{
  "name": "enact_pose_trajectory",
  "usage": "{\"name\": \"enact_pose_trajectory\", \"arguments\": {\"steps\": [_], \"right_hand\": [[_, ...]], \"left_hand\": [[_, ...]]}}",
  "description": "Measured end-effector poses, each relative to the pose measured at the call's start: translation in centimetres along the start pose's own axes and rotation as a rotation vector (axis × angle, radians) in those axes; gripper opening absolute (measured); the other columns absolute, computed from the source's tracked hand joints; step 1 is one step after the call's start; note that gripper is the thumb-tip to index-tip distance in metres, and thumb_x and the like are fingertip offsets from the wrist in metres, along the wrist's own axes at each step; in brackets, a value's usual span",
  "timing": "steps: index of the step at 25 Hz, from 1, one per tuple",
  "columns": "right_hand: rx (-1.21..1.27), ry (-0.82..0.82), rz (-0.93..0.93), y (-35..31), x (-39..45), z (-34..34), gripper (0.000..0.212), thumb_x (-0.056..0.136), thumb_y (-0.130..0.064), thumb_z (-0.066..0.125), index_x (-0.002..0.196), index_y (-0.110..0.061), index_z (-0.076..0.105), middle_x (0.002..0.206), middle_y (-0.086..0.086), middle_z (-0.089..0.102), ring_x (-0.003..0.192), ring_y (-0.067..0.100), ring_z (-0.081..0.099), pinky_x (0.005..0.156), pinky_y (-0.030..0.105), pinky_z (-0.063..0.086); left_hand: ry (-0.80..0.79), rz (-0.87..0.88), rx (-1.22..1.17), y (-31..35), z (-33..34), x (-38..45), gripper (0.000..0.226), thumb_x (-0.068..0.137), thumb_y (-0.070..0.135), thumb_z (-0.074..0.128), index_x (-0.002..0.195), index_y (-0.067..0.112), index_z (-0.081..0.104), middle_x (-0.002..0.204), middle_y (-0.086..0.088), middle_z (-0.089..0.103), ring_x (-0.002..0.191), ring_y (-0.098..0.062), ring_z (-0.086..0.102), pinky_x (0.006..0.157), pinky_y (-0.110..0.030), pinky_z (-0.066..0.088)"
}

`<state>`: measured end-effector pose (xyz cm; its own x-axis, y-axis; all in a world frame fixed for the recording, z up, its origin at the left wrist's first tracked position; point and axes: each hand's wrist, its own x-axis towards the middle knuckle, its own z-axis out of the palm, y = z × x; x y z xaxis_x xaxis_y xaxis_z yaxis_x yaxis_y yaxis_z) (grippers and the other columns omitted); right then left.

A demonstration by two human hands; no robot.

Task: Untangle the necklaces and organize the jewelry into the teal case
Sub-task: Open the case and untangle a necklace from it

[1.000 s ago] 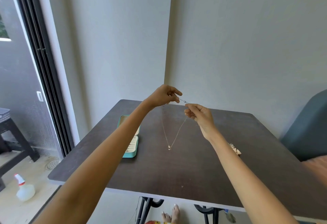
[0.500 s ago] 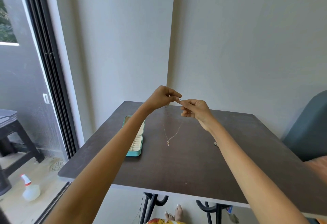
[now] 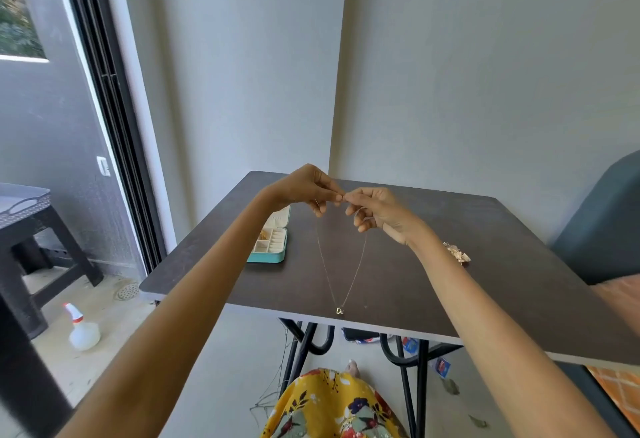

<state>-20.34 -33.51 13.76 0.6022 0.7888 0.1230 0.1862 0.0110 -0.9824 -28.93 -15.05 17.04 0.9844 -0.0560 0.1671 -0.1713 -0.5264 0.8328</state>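
A thin gold necklace (image 3: 357,266) hangs in a V from both hands, held up above the dark table (image 3: 433,285). Its small pendant (image 3: 339,310) dangles at the bottom. My left hand (image 3: 304,188) pinches one end of the chain and my right hand (image 3: 379,210) pinches the other; the fingertips meet at the top. The open teal case (image 3: 272,247) lies on the table's left side, partly hidden by my left forearm, with cream compartments and some gold pieces inside. More gold jewelry (image 3: 458,254) lies on the table behind my right wrist.
The table stands in a wall corner. A dark chair (image 3: 602,216) is at the right. On the floor at the left stand a spray bottle (image 3: 83,330) and a dark stool (image 3: 31,229) by the sliding door. A person's foot shows under the table.
My hands have come together until the fingertips meet. The necklace now hangs longer, with the pendant lower in view, and the camera has tilted down and back.
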Motion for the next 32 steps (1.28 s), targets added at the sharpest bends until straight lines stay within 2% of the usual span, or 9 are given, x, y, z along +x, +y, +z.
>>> {"name": "enact_pose_trajectory", "arguments": {"steps": [3, 10, 15, 18, 23, 26, 32], "right_hand": [[-0.012, -0.001, 0.034, 1.7, 0.6, 0.3, 0.029, 0.089, -0.024, 0.063, 0.104, 0.001, 0.066, 0.073, 0.002, 0.066, 0.056, 0.01, 0.058, 0.051, 0.022, 0.052], [0.043, 0.112, 0.107, 6.4, 5.1, 0.1, 0.013, 0.089, -0.019, 0.063, 0.087, -0.007, 0.068, 0.072, 0.006, 0.063, 0.054, 0.011, 0.059, 0.053, 0.023, 0.054], [0.006, 0.161, 0.215, 11.3, 9.4, -1.2, 0.011, 0.09, -0.017, 0.062, 0.086, -0.007, 0.066, 0.073, 0.007, 0.063, 0.052, 0.01, 0.059, 0.053, 0.022, 0.054], [-0.031, 0.191, 0.261, 13.2, 11.6, -2.1, 0.011, 0.091, -0.017, 0.062, 0.084, -0.008, 0.064, 0.072, 0.007, 0.063, 0.047, 0.007, 0.057, 0.047, 0.019, 0.05], [-0.209, 0.209, 0.345, 15.0, 15.4, -3.3, 0.009, 0.088, -0.017, 0.063, 0.084, -0.01, 0.066, 0.069, 0.005, 0.063, 0.048, 0.008, 0.057, 0.041, 0.019, 0.047], [-0.355, 0.192, 0.372, 15.2, 17.0, -3.5, 0.01, 0.085, -0.017, 0.062, 0.085, -0.009, 0.068, 0.068, 0.004, 0.063, 0.046, 0.01, 0.058, 0.04, 0.019, 0.046], [-0.537, 0.207, 0.366, 15.3, 19.1, -3.8, 0.013, 0.083, -0.019, 0.065, 0.09, -0.01, 0.07, 0.068, 0.004, 0.065, 0.042, 0.013, 0.06, 0.039, 0.02, 0.047]], "left_hand": [[0.012, -0.025, -0.009, -1.7, 0.4, 0.1, 0.015, 0.084, 0.01, 0.068, 0.098, 0.006, 0.072, 0.08, -0.005, 0.071, 0.056, -0.011, 0.06, 0.058, -0.021, 0.055], [0.155, -0.11, -0.033, -7.4, 1.6, 3.5, 0.018, 0.085, 0.006, 0.067, 0.101, 0.0, 0.07, 0.083, -0.017, 0.067, 0.051, -0.006, 0.059, 0.057, -0.02, 0.056], [0.195, -0.222, 0.066, -12.8, 2.9, 7.7, 0.018, 0.086, 0.004, 0.065, 0.102, -0.002, 0.07, 0.081, -0.019, 0.067, 0.056, -0.015, 0.059, 0.063, -0.025, 0.058], [0.19, -0.263, 0.147, -14.8, 3.1, 10.1, 0.017, 0.085, 0.002, 0.063, 0.099, 0.002, 0.072, 0.076, -0.013, 0.068, 0.055, -0.013, 0.06, 0.06, -0.019, 0.057], [0.138, -0.347, 0.227, -17.5, 2.9, 13.7, 0.02, 0.084, -0.003, 0.058, 0.098, 0.0, 0.071, 0.071, -0.013, 0.065, 0.051, -0.012, 0.057, 0.053, -0.017, 0.055], [0.11, -0.361, 0.281, -18.6, 2.6, 14.9, 0.019, 0.083, -0.002, 0.059, 0.096, 0.003, 0.073, 0.061, -0.005, 0.061, 0.05, -0.01, 0.055, 0.048, -0.015, 0.053], [0.129, -0.376, 0.39, -19.8, 2.1, 16.6, 0.026, 0.079, -0.002, 0.052, 0.089, 0.008, 0.074, 0.062, -0.006, 0.064, 0.055, -0.018, 0.057, 0.056, -0.026, 0.054]]}}
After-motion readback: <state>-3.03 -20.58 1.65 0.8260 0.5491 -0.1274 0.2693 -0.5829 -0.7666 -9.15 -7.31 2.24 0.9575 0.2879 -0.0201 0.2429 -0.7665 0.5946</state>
